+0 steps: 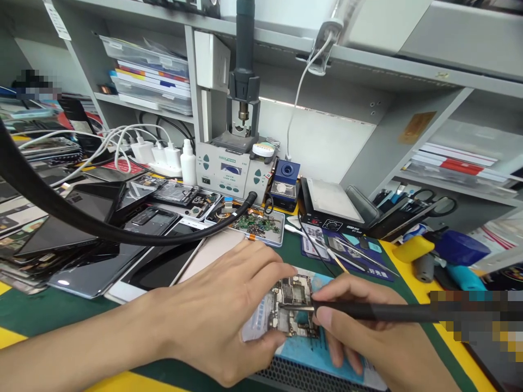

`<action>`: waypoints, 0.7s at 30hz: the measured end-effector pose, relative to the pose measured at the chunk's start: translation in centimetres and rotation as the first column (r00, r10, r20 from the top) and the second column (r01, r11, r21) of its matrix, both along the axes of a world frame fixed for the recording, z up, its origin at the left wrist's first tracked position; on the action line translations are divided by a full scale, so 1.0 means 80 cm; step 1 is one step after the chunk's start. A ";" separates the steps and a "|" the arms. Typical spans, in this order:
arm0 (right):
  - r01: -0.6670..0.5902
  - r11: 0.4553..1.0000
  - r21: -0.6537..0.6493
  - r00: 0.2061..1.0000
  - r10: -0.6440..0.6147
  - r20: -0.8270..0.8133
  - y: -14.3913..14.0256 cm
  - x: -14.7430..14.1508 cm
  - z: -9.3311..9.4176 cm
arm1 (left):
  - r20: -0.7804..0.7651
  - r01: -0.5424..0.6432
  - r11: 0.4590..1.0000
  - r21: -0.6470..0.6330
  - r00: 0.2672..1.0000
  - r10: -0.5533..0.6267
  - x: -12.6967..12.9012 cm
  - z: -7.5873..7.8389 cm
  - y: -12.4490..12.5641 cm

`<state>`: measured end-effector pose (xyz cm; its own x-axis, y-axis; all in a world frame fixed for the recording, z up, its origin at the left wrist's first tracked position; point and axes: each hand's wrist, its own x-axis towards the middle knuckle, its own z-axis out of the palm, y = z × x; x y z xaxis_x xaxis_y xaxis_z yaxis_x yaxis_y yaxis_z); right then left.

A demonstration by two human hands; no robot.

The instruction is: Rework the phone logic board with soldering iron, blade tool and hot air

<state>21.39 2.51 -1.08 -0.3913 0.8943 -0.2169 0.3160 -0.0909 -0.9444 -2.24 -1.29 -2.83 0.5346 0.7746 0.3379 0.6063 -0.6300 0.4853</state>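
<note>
Right now your left hand (212,316) grips a small circuit board (295,305), fingers curled over its near and far edges, pinning it on a pale blue mat (322,354) that lies on the green bench top (49,310). Your right hand (368,337) is closed around a slim black tool (368,311), held like a pen, with its metal tip touching the middle of the board. Just behind the board sits a shallow tray (249,220) of small green parts, and a black hose (81,223) sweeps from the left edge across to that tray. Phones and bare screens (98,239) are stacked to your left. Farther back stands a grey rework station (232,171), with white chargers (155,155) beside it. A yellow-handled tool (412,249) lies well apart on your right.
</note>
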 end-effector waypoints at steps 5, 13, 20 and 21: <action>0.003 1.000 -0.005 0.998 -0.003 0.063 0.000 0.000 0.001 | -0.039 -0.002 0.999 -0.039 0.999 0.001 0.002 0.003 0.000; 0.014 0.996 -0.090 1.000 -0.015 -0.011 0.008 0.007 0.005 | -0.041 0.009 0.998 -0.069 0.999 -0.012 0.002 0.007 0.001; 0.117 0.989 -0.088 0.987 -0.126 -0.100 0.011 0.005 0.006 | -0.015 0.007 0.998 -0.069 1.000 -0.008 -0.001 0.004 0.001; 0.135 0.986 -0.097 0.982 -0.146 -0.116 0.011 0.004 0.006 | -0.021 0.003 0.998 -0.066 1.000 -0.004 -0.001 0.004 0.001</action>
<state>21.70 3.38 -0.61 -0.2914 0.9218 -0.2558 0.1769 -0.2109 -0.9614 -2.35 -1.18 -2.50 0.5438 0.7930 0.2745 0.6145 -0.5990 0.5134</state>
